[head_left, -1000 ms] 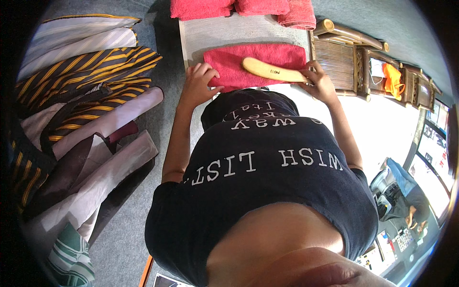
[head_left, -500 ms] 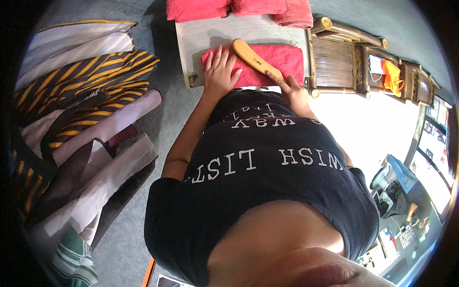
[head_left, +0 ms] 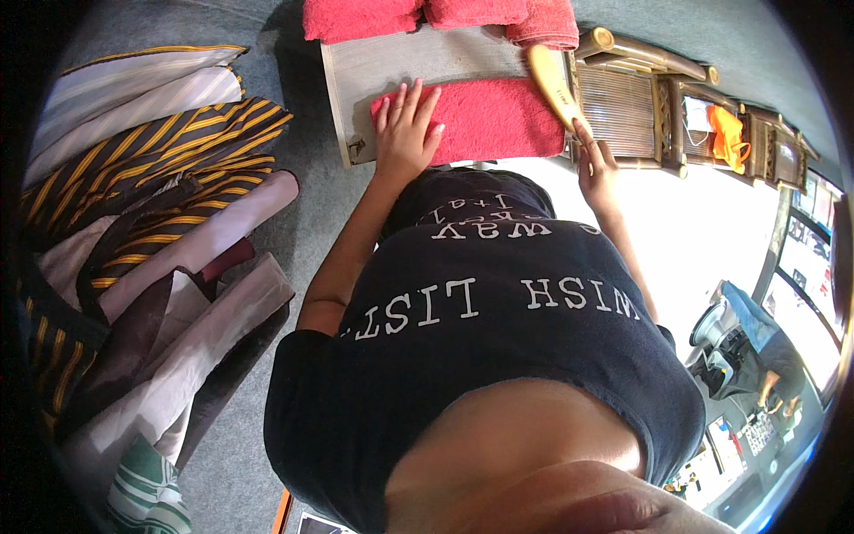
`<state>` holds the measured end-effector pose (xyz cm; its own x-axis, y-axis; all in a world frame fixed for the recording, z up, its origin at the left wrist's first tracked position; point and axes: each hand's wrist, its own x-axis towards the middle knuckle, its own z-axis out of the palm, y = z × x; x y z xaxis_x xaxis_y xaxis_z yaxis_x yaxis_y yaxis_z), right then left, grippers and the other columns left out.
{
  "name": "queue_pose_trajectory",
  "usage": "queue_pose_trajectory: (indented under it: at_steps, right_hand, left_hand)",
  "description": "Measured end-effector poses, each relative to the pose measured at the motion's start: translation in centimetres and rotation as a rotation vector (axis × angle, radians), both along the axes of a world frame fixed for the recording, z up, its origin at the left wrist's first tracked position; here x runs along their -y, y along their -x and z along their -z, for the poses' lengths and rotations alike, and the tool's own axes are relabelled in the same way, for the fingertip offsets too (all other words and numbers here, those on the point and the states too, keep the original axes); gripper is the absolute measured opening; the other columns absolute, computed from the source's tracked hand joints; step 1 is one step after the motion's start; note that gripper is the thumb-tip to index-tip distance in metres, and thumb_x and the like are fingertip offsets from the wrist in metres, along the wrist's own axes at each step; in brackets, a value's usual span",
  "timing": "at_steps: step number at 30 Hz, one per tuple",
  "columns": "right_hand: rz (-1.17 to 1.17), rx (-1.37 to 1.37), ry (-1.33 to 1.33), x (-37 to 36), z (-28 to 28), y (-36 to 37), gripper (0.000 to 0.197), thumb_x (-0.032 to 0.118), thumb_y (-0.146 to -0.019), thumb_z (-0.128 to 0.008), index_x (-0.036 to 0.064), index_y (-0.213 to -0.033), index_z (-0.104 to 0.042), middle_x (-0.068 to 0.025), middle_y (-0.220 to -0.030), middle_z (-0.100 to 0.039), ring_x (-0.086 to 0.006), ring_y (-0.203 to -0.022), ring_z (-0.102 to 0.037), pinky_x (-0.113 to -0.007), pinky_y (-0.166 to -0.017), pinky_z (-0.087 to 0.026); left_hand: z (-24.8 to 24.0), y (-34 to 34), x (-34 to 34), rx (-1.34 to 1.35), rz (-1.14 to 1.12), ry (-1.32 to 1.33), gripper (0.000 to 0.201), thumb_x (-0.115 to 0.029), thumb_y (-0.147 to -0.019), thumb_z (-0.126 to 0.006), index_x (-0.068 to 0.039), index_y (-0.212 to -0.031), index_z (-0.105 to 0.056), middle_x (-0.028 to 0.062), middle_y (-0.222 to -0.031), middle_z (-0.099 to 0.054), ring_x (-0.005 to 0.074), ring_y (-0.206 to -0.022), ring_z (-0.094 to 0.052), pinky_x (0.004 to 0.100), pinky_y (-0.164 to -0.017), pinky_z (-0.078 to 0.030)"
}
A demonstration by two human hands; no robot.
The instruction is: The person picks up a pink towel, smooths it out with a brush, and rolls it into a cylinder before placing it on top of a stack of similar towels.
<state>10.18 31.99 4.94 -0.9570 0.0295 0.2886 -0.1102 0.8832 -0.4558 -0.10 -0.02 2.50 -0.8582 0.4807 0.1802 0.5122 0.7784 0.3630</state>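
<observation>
A folded red towel (head_left: 498, 120) lies on a small grey wood-topped table (head_left: 356, 80) in front of me. My left hand (head_left: 406, 129) rests flat on the towel's left end with its fingers spread. In my right hand (head_left: 596, 169) is the narrow end of a curved, yellowish wooden brush (head_left: 553, 89); its underside is hidden. The brush slants over the towel's right end, its wide end pointing to the far side and slightly blurred. My right fingers are closed around the handle just beyond the table's right edge.
More red towels (head_left: 476, 11) are stacked along the table's far edge. Bamboo furniture (head_left: 623, 107) stands close on the right, with an orange cloth (head_left: 728, 138) farther along. Striped and plain fabrics (head_left: 169, 160) hang or lie at the left. Another person (head_left: 783, 365) is at the lower right.
My right hand has moved right with the brush, from the towel's middle to its right end. The brush has turned steeper. My left hand stays on the towel.
</observation>
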Motion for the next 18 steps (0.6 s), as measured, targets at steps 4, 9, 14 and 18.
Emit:
queue_pose_trajectory:
  at_steps: [4,9,14,18]
  right_hand:
    - [0.004,0.316,0.242,0.4,-1.2,1.0,0.054,0.014,-0.082,-0.068,0.0176,-0.133,-0.052,-0.0106,-0.09,-0.063,-0.0235,-0.066,-0.065,-0.038,-0.062,-0.055]
    - [-0.289,0.088,0.105,0.2,-0.7,5.9,0.039,0.011,-0.072,-0.072,0.0106,-0.11,-0.066,-0.0113,-0.109,-0.058,-0.0298,-0.081,-0.065,-0.04,-0.073,-0.054]
    - [-0.304,0.183,0.141,0.5,0.1,9.5,0.043,0.026,-0.079,-0.072,0.011,-0.118,-0.062,-0.0131,-0.117,-0.058,-0.0328,-0.092,-0.065,-0.041,-0.08,-0.054]
    - [-0.277,0.282,0.101,0.5,0.0,10.2,0.043,0.028,-0.079,-0.073,0.0045,-0.114,-0.062,-0.0142,-0.104,-0.063,-0.0343,-0.092,-0.064,-0.04,-0.08,-0.052]
  left_hand:
    - [-1.1,0.9,1.3,0.001,-0.126,-0.121,0.053,-0.031,-0.084,-0.061,-0.009,-0.131,-0.051,0.0176,-0.137,-0.045,0.0359,-0.127,-0.042,0.0531,-0.106,-0.027]
    - [0.4,2.8,4.5,0.078,-0.173,-0.209,0.043,-0.013,-0.078,-0.065,-0.004,-0.12,-0.058,0.0187,-0.108,-0.057,0.0368,-0.103,-0.054,0.0436,-0.091,-0.041]
    - [0.5,3.5,5.1,0.122,-0.15,-0.227,0.035,-0.015,-0.077,-0.064,-0.001,-0.109,-0.059,0.0206,-0.097,-0.059,0.0383,-0.094,-0.055,0.0461,-0.086,-0.043]
    - [0.4,3.3,5.2,0.289,-0.172,-0.269,0.026,-0.015,-0.077,-0.063,0.003,-0.096,-0.058,0.0241,-0.088,-0.058,0.0416,-0.089,-0.055,0.0484,-0.078,-0.042]
